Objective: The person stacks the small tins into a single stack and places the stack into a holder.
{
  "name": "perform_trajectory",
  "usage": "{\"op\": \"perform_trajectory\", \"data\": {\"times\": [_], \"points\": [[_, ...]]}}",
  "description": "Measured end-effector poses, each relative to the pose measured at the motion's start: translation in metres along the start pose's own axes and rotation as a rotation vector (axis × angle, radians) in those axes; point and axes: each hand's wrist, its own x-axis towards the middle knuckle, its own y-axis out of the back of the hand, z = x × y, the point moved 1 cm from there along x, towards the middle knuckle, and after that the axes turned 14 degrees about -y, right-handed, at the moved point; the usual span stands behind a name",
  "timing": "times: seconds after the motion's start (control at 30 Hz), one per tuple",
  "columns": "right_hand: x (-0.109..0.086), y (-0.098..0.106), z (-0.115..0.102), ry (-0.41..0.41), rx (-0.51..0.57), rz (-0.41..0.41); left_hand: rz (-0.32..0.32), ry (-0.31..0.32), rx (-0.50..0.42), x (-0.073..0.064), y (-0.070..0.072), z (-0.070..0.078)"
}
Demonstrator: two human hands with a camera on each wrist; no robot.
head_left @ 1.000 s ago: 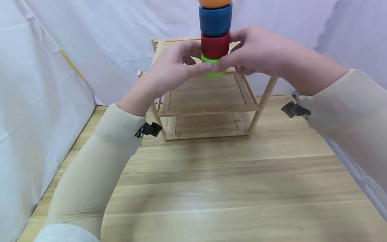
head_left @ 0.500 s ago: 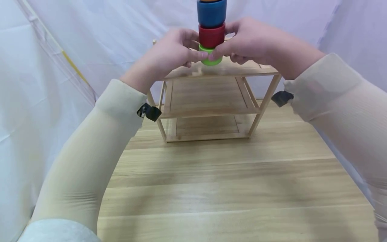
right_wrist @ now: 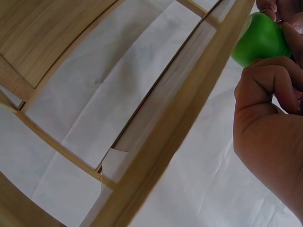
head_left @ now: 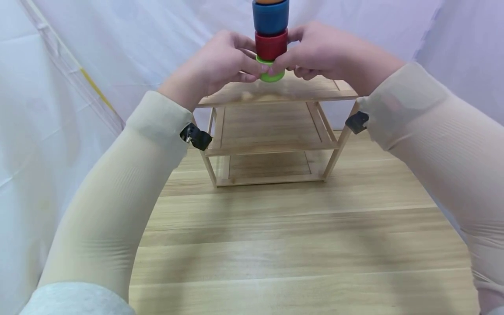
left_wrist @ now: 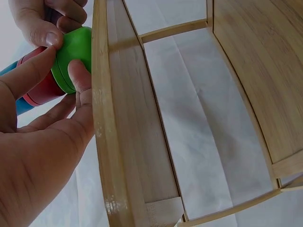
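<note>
A stack of round stacking cups stands upright between my two hands: green cup (head_left: 272,77) lowest, then the red cup (head_left: 271,45), the blue cup (head_left: 271,18) and an orange cup (head_left: 269,1) cut off by the upper frame edge. My left hand (head_left: 224,61) grips the lower cups from the left, thumb on the green one. From the right, my right hand (head_left: 327,52) holds them too, its thumb tip meeting the left one at the front. In the left wrist view, the green cup (left_wrist: 75,49) lies close beside the edge of the wooden rack (left_wrist: 106,142).
Below the stack, the three-tier wooden rack (head_left: 271,148) has its top shelf (head_left: 307,89) under my hands. It stands on a wood-grain table (head_left: 275,245). White sheeting (head_left: 157,26) hangs behind and at the sides.
Both hands have carried the cup stack up in the view and slightly left, over the top shelf. The grip looks the same. My head view has shifted a little.
</note>
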Motion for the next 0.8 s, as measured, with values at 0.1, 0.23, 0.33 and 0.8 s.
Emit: {"op": "perform_trajectory", "data": {"times": [0.1, 0.23, 0.33, 0.8], "points": [[0.004, 0.001, 0.0, -0.006, 0.006, -0.006, 0.005, 0.014, -0.011, 0.003, 0.001, 0.0], [0.008, 0.001, 0.0, -0.008, 0.019, -0.015, 0.009, 0.034, -0.022, 0.008, 0.002, -0.001], [0.012, 0.0, 0.0, -0.015, 0.013, -0.013, 0.002, 0.045, 0.008, 0.01, 0.002, -0.002], [0.017, -0.006, 0.001, -0.043, -0.04, -0.015, -0.005, 0.09, 0.097, 0.008, 0.001, -0.005]]}}
